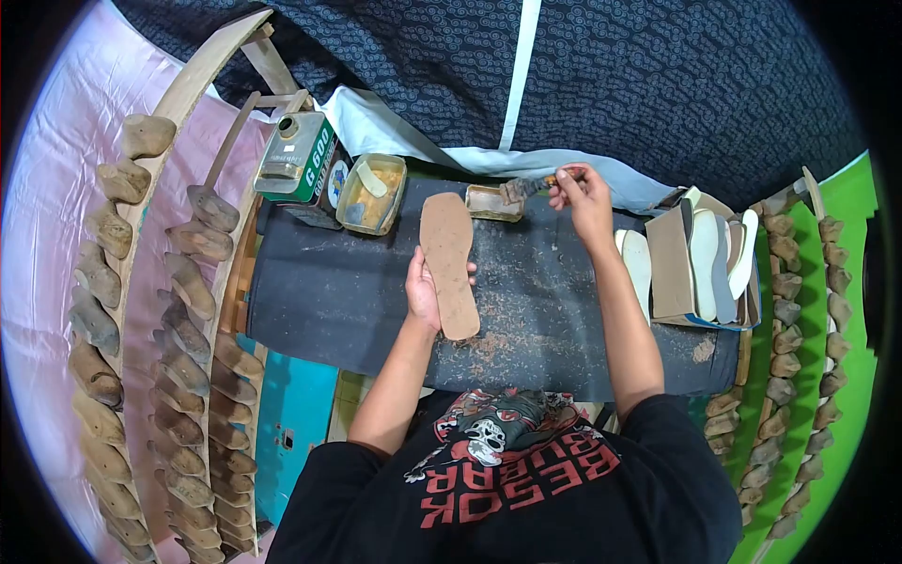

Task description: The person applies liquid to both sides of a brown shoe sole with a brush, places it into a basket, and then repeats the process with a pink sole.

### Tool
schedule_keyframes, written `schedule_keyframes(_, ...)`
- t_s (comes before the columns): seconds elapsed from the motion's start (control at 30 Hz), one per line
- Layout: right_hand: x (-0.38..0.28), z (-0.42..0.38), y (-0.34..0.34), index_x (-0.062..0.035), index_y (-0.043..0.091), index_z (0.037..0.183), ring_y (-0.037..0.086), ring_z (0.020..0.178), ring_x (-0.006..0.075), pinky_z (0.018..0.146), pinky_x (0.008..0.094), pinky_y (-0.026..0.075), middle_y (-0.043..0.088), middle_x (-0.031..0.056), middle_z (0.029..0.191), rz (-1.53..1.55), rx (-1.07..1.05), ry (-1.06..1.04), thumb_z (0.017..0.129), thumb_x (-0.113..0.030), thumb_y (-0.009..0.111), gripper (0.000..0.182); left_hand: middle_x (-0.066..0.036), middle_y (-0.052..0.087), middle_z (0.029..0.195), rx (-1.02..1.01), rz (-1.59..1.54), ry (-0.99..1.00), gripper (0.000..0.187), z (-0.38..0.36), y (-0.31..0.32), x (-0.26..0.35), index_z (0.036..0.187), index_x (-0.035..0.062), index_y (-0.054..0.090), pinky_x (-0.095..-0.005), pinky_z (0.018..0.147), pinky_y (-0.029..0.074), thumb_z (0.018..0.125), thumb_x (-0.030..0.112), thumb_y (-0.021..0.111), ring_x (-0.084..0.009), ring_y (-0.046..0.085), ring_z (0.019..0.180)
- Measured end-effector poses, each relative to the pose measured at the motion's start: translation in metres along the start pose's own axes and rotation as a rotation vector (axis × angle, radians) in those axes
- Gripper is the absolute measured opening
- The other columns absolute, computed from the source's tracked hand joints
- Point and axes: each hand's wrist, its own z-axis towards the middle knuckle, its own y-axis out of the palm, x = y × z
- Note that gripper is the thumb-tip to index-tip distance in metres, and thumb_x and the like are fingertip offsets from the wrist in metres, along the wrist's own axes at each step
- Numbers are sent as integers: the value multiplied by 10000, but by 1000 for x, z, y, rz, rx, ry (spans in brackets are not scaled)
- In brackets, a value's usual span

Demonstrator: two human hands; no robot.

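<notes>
Dark patterned fabric (648, 85), split by one pale stripe, hangs behind a worktable (564, 282) covered in black cloth. Wooden racks of shoe lasts (193, 291) stand on the left, several rows deep, and more lasts (785, 338) line the green wall on the right.

On the table's right side, an open cardboard box (669, 273) holds upright sole pieces (705, 263), white and grey, with a pale one leaning just outside it. At the far left corner stands a metal can (299, 160) marked "G 600" (its green side panel faces the tabletop). Just beside it, a plastic tub (349, 218) contains yellowish material and a pale flat piece; a smaller rectangular container (484, 214) sits farther right, near the back edge.

Above the middle of the table is a brown shoe-sole piece (445, 273), its long side running away from the wearer. The left hand (427, 289) supports it from beneath, thumb along one edge and fingertips showing past the other. The right hand (581, 193) pinches the orange handle of a brush (531, 188) between thumb and fingers, the clotted bristles near the smaller container; contact cannot be told. Small brown scraps (498, 352) litter the cloth.
</notes>
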Motion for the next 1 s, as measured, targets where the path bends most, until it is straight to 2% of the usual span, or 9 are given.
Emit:
schedule_keyframes(0.1,-32,-44,0,-12,615,1040,624,619,116,565,244,498,669,72,796,83,-3,-35,1003,-160,632,154,-116,702,1076,3,-31,-9,671,9,19,-3,1328,53,559,-395,731,584,1041,592,281,-261,704,853)
schedule_keyframes(0.17,-48,-71,4,-14,615,1043,619,607,104,558,233,498,659,61,784,132,6,-22,996,-143,638,139,-124,704,1042,-119,60,-38,712,19,27,-3,1337,67,551,-383,728,578,1029,648,277,-253,700,842)
schedule_keyframes(0.2,-53,-82,6,-17,615,1042,618,614,96,553,226,497,653,51,784,139,4,-33,993,-129,640,125,-136,708,1002,-38,6,-28,734,23,42,-6,1340,78,555,-375,720,585,1021,675,270,-247,705,833)
schedule_keyframes(0.4,-74,-121,17,-30,616,1047,614,654,64,563,211,490,641,15,787,62,-16,-56,971,-91,652,104,-123,700,1089,-237,32,-140,718,34,64,-7,1360,96,552,-379,722,605,1032,662,257,-229,703,934)
schedule_keyframes(0.47,-67,-123,14,-19,613,1036,592,619,63,555,229,470,644,22,745,-206,-27,-196,944,-73,659,116,-118,694,1122,-225,29,-131,706,37,69,-9,1367,102,549,-388,733,604,1035,655,263,-229,699,947)
schedule_keyframes(0.63,-83,-124,15,-16,607,1030,568,576,62,534,245,457,625,36,700,-374,88,-362,933,-82,664,130,-113,682,1173,-122,-28,-126,683,36,79,-16,1380,112,541,-410,758,599,1040,642,276,-237,693,950)
schedule_keyframes(0.83,-103,-157,29,-6,604,1052,654,623,173,579,303,524,658,107,752,-520,-17,-418,906,-44,676,167,-139,707,1057,-245,-6,-178,694,37,73,-14,1351,103,552,-396,757,597,1034,653,271,-247,703,872)
schedule_keyframes(0.9,-100,-163,36,-3,603,1057,664,637,174,588,301,528,657,111,761,-477,-49,-514,902,-45,682,179,-149,713,1004,-237,34,-163,700,41,72,-13,1340,96,556,-390,750,599,1033,655,267,-247,706,835)
schedule_keyframes(1.0,-101,-156,30,-3,597,1054,670,654,169,598,292,531,666,105,777,-493,-13,-470,901,-36,678,176,-136,701,1063,-262,38,-180,689,38,75,-12,1347,96,551,-385,753,601,1039,642,265,-241,700,887)
